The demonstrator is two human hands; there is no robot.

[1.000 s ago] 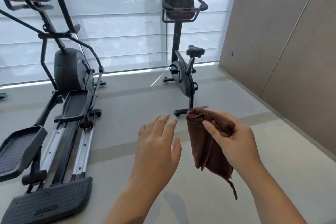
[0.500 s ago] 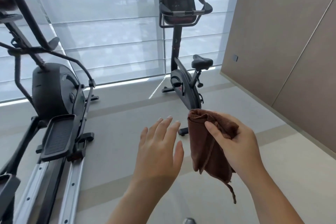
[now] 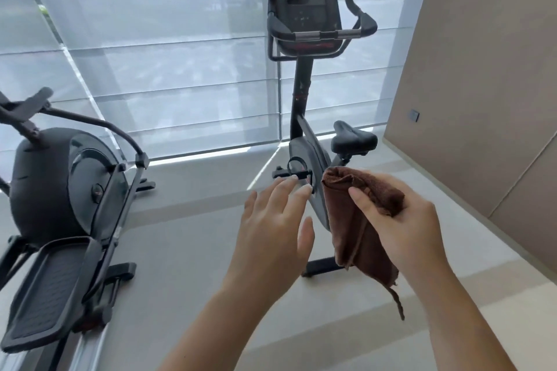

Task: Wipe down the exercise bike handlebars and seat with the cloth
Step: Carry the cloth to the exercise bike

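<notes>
Pale blinds [image 3: 165,69] closed off the window side of the room, and the exercise bike [image 3: 303,156] stood on the grey floor [image 3: 187,250] ahead of me, with an elliptical trainer [image 3: 60,184] well off to the left. The handlebars [image 3: 319,34] and seat [image 3: 354,137] were both out of reach and untouched by anything.

The cloth [image 3: 358,238] was in my right hand [image 3: 401,229], held in the air in front of the bike's lower frame. My fingers [image 3: 364,200] were curled over its bunched top and the rest hung folded below, with a loose strand trailing from the bottom corner. My left hand [image 3: 271,229] was beside it, fingers straight and spread, holding nothing and not touching the fabric.

I judged the cloth to be light, soft and limp, terry-like, so it would drape and slip about unless gathered. The best hold seemed to be the folded bulk in the palm, leaving a flat face outward for wiping and the dangling strand tucked in. The bars looked rigid and tubular, so the cloth could wrap round them, while the seat looked padded and broad enough for flat strokes.
</notes>
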